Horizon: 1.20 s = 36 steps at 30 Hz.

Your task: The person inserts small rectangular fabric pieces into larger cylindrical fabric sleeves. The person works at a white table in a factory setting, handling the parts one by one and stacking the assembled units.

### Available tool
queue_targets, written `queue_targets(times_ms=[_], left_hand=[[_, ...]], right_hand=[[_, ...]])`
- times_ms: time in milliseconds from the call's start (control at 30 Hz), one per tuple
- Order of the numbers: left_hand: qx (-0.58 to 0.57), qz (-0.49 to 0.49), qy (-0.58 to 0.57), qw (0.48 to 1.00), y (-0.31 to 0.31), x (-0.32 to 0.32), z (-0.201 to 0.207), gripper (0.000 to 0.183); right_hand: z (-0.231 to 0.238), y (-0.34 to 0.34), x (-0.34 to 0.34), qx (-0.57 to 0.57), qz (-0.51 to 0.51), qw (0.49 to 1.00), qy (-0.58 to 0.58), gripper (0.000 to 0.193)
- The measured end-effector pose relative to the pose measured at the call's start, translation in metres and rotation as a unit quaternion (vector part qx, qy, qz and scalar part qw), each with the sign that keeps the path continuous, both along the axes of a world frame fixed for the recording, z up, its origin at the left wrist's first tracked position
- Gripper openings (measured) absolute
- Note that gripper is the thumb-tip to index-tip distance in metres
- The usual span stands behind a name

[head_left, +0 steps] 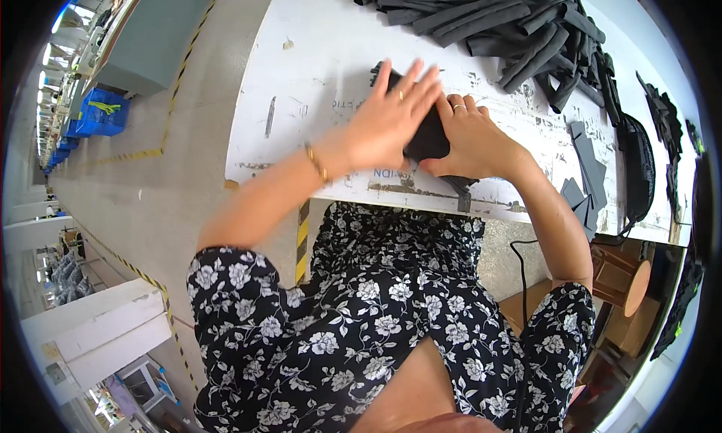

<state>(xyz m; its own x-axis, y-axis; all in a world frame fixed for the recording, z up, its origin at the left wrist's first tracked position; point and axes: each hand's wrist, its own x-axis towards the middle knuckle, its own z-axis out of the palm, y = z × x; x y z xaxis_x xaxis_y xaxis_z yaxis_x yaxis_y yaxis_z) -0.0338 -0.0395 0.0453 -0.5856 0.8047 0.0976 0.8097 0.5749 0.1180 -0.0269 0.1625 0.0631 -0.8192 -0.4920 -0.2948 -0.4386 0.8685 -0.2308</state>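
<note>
A dark black cloth piece lies folded on the white table near its front edge, largely covered by my hands. My left hand is over its left side, fingers stretched out and a little blurred. On the cloth's right side rests my right hand, its thumb held apart from the fingers and pressing down flat. Neither hand is closed round the cloth. A dark strip shows below my right hand at the table edge.
A heap of dark grey cloth strips covers the table's far right. Flat grey pieces and a black mesh-like bundle lie to the right. A wooden stool stands below. Blue crates stand on the left.
</note>
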Motion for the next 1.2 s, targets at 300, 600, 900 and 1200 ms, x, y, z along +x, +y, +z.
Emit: queue_targets(times_ms=[300, 600, 900, 1200], left_hand=[[0.054, -0.035, -0.077, 0.995, -0.005, -0.032, -0.008, 0.108], [0.07, 0.043, -0.082, 0.993, -0.038, -0.082, -0.008, 0.114], [0.146, 0.459, 0.158, 0.862, -0.107, -0.139, -0.002, 0.101], [0.288, 0.442, -0.09, 0.845, -0.066, -0.114, -0.065, 0.073]], right_hand=[[0.002, -0.006, 0.017, 0.014, 0.025, 0.998, 0.065, 0.116], [-0.007, -0.037, -0.07, -0.037, 0.068, 0.993, 0.083, 0.09], [-0.04, -0.197, -0.271, -0.061, 0.18, 0.975, 0.114, 0.086], [-0.054, -0.223, -0.497, -0.025, 0.09, 0.991, 0.097, 0.094]])
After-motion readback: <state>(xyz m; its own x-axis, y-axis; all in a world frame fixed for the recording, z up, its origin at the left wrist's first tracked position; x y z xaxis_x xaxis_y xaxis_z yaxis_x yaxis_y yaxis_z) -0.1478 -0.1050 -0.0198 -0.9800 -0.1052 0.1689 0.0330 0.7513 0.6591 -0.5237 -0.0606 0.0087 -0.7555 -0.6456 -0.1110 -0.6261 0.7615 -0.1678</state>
